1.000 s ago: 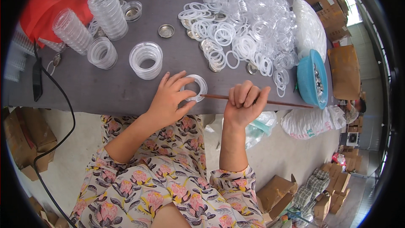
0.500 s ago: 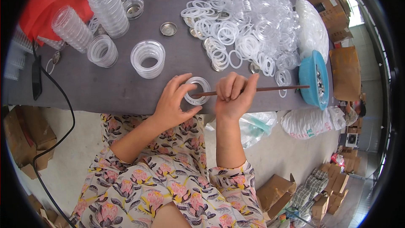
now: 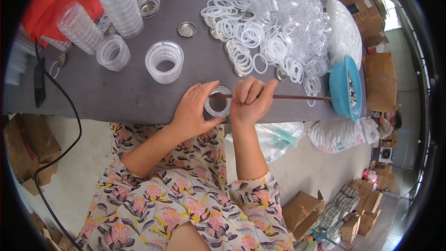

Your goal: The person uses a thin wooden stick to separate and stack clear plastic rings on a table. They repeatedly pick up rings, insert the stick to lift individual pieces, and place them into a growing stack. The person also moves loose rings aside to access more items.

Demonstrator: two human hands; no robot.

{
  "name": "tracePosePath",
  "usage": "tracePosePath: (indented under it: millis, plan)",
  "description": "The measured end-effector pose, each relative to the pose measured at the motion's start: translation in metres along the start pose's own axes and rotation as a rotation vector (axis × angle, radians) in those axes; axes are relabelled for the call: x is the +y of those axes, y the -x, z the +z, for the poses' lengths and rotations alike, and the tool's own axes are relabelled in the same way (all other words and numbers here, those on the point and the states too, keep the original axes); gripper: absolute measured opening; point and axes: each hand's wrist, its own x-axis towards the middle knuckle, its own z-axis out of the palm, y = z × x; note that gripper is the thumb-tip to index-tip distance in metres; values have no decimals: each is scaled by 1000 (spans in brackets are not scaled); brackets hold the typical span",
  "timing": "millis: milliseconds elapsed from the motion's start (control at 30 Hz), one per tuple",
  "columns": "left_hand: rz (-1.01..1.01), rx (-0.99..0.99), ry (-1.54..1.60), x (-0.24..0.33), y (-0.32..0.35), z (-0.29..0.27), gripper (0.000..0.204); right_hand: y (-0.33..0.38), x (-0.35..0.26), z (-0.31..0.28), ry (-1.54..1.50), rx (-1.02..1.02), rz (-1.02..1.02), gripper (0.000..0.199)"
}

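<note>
My left hand (image 3: 193, 109) curls around a small clear round container (image 3: 218, 102) at the near edge of the grey table (image 3: 116, 95). My right hand (image 3: 251, 100) grips a thin brown stick (image 3: 297, 97) that lies level, its left tip over the container's opening and its right end reaching toward a blue bowl (image 3: 346, 88). A heap of white rings (image 3: 251, 37) and clear lids lies behind the hands.
Stacks of clear containers (image 3: 165, 60) (image 3: 121, 7) (image 3: 113, 52) stand at the left and back. A metal disc (image 3: 186, 29) lies near them. A black cable (image 3: 55, 88) hangs off the left edge. Plastic bags (image 3: 344, 132) and cardboard boxes (image 3: 302, 209) sit on the floor.
Both hands have shifted slightly along the near edge; the right hand brought the stick leftward so its tip now lies over the container held by the left hand.
</note>
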Motion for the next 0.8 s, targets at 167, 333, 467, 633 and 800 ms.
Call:
tracePosePath:
  millis: [167,333,467,633,800]
  plan:
    - [-26,-13,23,3,0,-3,81,-7,-19,0,388,-194,-93,60]
    - [-43,2,29,1,2,-2,81,5,-38,11,587,-238,165,60]
    - [-15,7,19,0,1,1,82,11,-16,21,350,-150,165,60]
    - [-41,-14,34,-2,0,-1,84,-11,-1,20,360,-200,-94,59]
    - [-36,-3,21,-3,2,-2,86,-16,-23,17,600,-272,281,58]
